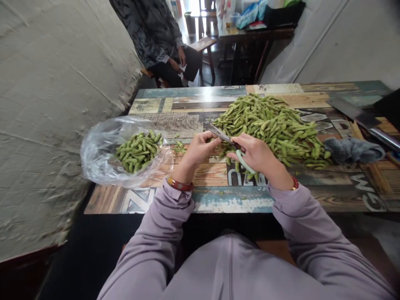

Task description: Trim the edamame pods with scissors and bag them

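Near the right edge of the table (218,204) there lies a cleaver (362,118), and beside it a grey cloth (354,150) (this one is crumpled). Beyond the far edge, a seated person (150,35) is near a wooden stool (203,43).

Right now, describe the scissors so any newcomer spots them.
On the patchwork table, find the larger pod heap. By its near-left edge, the right hand holds the scissors. Their pale green handle and narrow blades set them apart from the broad-bladed knife at far right.

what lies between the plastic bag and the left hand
In the head view, small green bits lie between the plastic bag and the left hand.
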A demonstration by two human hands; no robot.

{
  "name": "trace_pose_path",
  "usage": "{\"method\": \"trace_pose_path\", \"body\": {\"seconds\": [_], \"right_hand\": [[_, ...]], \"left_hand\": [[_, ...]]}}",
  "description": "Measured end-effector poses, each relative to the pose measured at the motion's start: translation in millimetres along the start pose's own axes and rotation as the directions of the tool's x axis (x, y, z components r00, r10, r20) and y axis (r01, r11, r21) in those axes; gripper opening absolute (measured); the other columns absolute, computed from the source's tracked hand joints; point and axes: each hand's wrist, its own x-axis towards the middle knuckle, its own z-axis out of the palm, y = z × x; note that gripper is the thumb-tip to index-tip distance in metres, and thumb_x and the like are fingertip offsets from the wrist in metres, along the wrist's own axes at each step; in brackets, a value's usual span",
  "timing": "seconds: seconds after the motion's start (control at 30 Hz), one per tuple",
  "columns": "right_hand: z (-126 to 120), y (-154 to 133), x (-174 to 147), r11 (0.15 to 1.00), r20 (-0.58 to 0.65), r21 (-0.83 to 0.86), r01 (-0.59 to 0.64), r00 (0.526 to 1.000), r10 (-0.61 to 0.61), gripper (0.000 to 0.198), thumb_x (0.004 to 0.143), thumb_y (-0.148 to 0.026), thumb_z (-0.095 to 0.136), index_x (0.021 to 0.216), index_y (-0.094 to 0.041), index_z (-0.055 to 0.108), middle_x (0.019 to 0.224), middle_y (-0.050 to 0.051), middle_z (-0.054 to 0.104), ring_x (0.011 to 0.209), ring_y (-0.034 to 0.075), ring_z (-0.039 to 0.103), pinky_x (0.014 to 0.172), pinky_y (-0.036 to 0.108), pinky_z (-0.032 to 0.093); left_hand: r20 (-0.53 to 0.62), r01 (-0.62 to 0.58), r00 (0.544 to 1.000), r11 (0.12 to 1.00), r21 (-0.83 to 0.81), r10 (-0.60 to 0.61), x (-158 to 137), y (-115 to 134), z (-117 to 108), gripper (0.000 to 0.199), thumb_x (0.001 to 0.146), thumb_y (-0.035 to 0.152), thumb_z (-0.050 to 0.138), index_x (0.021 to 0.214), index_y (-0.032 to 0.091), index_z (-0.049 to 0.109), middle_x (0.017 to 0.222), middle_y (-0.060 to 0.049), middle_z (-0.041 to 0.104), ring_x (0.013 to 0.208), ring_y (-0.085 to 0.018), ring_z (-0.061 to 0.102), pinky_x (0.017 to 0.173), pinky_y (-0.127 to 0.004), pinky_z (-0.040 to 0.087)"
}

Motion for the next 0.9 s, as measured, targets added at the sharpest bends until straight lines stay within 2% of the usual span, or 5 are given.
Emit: {"method": "trace_pose_path", "body": {"seconds": [0.2, 0.43, 0.53, 0.67, 0.9], "right_hand": [[3, 6, 0, 0.999, 0.062, -0.032, -0.008, 0.998, 0.01, 0.032, 0.088, -0.04, 0.068, 0.111, -0.017, 0.066, 0.099, 0.009, 0.066, 0.08, 0.022, 0.062, 0.072, 0.032, 0.046], [2, 10, 1, 1.0, 0.1, -0.007, -0.022, 0.995, 0.023, 0.032, 0.086, -0.041, 0.071, 0.108, -0.017, 0.07, 0.099, 0.01, 0.07, 0.091, 0.026, 0.066, 0.077, 0.032, 0.048], [1, 10, 2, 0.996, 0.02, -0.035, -0.086, 0.996, 0.086, 0.033, 0.085, -0.041, 0.073, 0.108, -0.017, 0.069, 0.1, 0.011, 0.07, 0.092, 0.027, 0.067, 0.078, 0.034, 0.049], [1, 7, 2, 0.989, -0.113, -0.042, -0.142, 0.984, 0.136, 0.043, 0.081, -0.045, 0.076, 0.113, -0.018, 0.067, 0.104, 0.011, 0.067, 0.086, 0.026, 0.067, 0.075, 0.036, 0.052], [3, 5, 0, 0.995, -0.111, -0.036, -0.09, 0.99, 0.086, 0.045, 0.083, -0.047, 0.073, 0.117, -0.018, 0.064, 0.104, 0.01, 0.065, 0.077, 0.023, 0.065, 0.069, 0.035, 0.052]], "left_hand": [[0.014, 0.062, 0.998, 0.998, -0.031, -0.062, 3, -5, -2, 0.038, 0.068, 0.045, 0.083, 0.089, 0.013, 0.077, 0.09, -0.007, 0.075, 0.084, -0.018, 0.066, 0.077, -0.028, 0.05], [-0.001, 0.144, 0.989, 0.987, -0.073, -0.145, 2, -4, -3, 0.03, 0.067, 0.037, 0.083, 0.073, 0.013, 0.068, 0.064, 0.0, 0.062, 0.054, -0.007, 0.05, 0.05, -0.019, 0.035], [-0.03, 0.161, 0.985, 0.97, -0.185, -0.169, 2, 0, -2, 0.03, 0.066, 0.036, 0.083, 0.076, 0.014, 0.065, 0.055, 0.005, 0.051, 0.044, -0.003, 0.036, 0.042, -0.017, 0.022], [-0.112, 0.158, 0.972, 0.922, -0.353, -0.209, 3, 5, -3, 0.029, 0.064, 0.028, 0.082, 0.08, 0.015, 0.061, 0.062, 0.004, 0.057, 0.044, -0.002, 0.036, 0.04, -0.015, 0.019], [-0.135, 0.146, 0.964, 0.88, -0.453, -0.229, 3, 5, -1, 0.03, 0.063, 0.023, 0.081, 0.081, 0.014, 0.059, 0.069, 0.003, 0.063, 0.044, -0.001, 0.039, 0.039, -0.013, 0.021]]}}
